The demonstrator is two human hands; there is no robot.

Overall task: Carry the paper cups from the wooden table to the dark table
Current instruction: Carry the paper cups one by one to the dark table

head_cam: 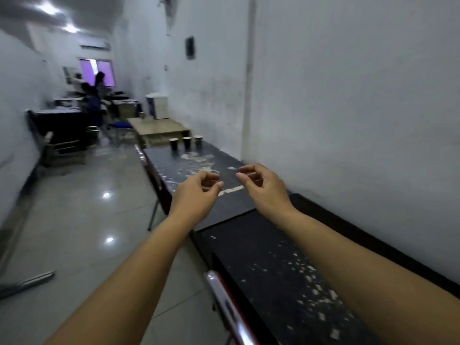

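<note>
Three dark paper cups stand upright in a row at the far end of the dark table (189, 168): a left cup (173, 144), a middle cup (187, 142) and a right cup (198, 139). Beyond them is the wooden table (159, 127), with one small cup (142, 115) at its far edge. My left hand (199, 191) and my right hand (261, 184) are stretched out over the dark table, well short of the cups. Both hands hold nothing, with fingers curled and apart.
A second dark table (286, 270) lies near me along the white wall on the right. A red-edged chair back (229, 307) sits by its left side. Tiled floor (87, 220) is on the left. People and desks (92, 105) are far down the room.
</note>
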